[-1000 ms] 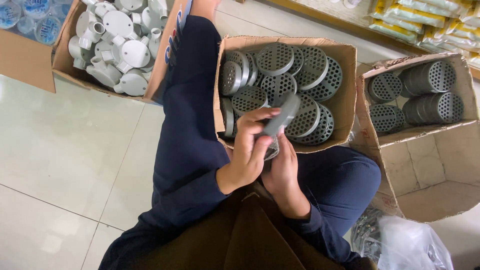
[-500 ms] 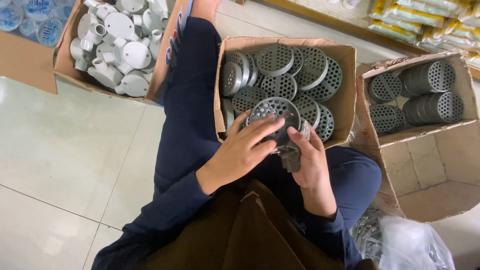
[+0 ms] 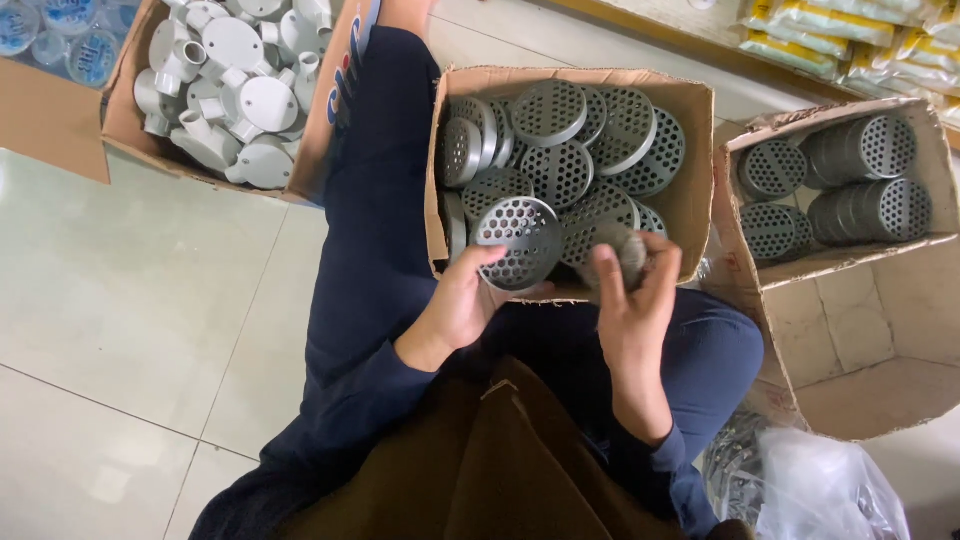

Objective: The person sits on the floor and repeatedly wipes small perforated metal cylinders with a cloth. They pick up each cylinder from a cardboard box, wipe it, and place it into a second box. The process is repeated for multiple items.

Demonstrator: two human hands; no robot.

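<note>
My left hand point(image 3: 462, 305) grips a round grey perforated cover point(image 3: 518, 242) by its lower edge, holes facing up, over the near rim of a cardboard box point(image 3: 694, 170). That box holds several more perforated grey covers point(image 3: 560, 130). My right hand point(image 3: 630, 305) is raised beside it, fingers curled around a small blurred grey piece point(image 3: 618, 252); what the piece is I cannot tell. Both hands sit over my lap in dark blue trousers.
A second cardboard box point(image 3: 850, 300) at the right holds stacked perforated covers point(image 3: 868, 178) on their sides. A box at the upper left holds several white plastic conduit fittings point(image 3: 235, 75). A clear plastic bag point(image 3: 815, 490) lies at the lower right. Pale floor tiles spread to the left.
The hands have drawn apart. The cover was edge-on a second ago; now my left hand holds it face up, while my right hand has moved right with the small piece.
</note>
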